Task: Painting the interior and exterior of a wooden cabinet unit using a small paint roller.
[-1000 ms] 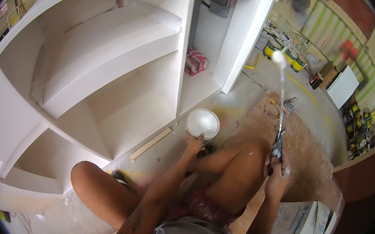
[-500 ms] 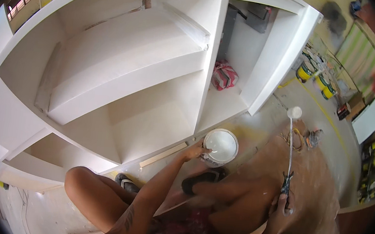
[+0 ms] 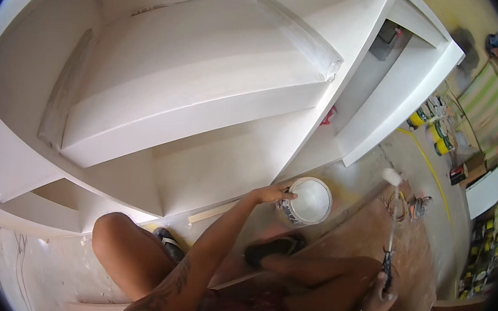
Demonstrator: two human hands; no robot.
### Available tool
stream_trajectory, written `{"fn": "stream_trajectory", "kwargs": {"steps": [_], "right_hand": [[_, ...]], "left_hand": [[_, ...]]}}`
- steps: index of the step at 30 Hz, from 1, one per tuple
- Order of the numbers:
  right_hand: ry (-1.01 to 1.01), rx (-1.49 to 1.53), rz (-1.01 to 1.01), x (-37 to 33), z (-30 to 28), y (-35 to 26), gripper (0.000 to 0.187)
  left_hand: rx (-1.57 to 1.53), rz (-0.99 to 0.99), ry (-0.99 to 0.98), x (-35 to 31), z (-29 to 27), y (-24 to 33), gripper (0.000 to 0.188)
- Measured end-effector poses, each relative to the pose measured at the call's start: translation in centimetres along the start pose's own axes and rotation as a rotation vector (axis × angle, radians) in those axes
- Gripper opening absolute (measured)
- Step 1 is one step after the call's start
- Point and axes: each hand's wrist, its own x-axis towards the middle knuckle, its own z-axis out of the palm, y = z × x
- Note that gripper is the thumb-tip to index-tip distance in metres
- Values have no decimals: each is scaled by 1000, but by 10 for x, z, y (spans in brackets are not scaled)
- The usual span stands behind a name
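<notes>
While I crouch low: I face a large white shelf unit (image 3: 195, 89), and my bare knees fill the lower part of the view.
Left hand: my left hand (image 3: 274, 193) reaches forward, fingers curled over the near rim of the paint bucket (image 3: 308, 201), gripping its edge.
Paint bucket: round and open, with white paint inside; it stands on the floor at the foot of the shelf unit, just ahead of my dark sandal (image 3: 272, 250).
Right hand: my right hand (image 3: 382, 286) is closed around the dark handle of a paint roller (image 3: 391, 231), down beside my right knee.
Paint roller: its thin shaft points away from me, and the small white roller head hangs over the floor to the right of the bucket, not touching it.
Shelf unit: white, with curved shelves; a red thing (image 3: 328, 116) lies deep in one compartment, too small to tell.
Floor: dusty and paint-spattered (image 3: 414, 258); a thin wooden strip (image 3: 212, 212) lies along the base of the shelves.
Far right: yellow-and-dark cans (image 3: 428, 123) stand well apart from me.
</notes>
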Motion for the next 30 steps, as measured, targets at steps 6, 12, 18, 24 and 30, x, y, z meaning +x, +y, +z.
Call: {"fn": "stream_trajectory", "kwargs": {"steps": [6, 12, 18, 24, 30], "right_hand": [[-220, -704, -387, 18, 14, -27, 27], [-425, -815, -363, 40, 30, -35, 23], [-628, -928, -525, 75, 89, -15, 24], [-705, -946, -595, 108, 160, 8, 23], [-765, -996, -587, 116, 166, 24, 23]], "left_hand": [[122, 153, 440, 6, 38, -38, 68], [145, 229, 460, 8, 53, -66, 62], [87, 288, 429, -12, 62, -56, 78], [150, 123, 443, -21, 78, -76, 85], [278, 238, 444, -30, 91, -86, 88]]}}
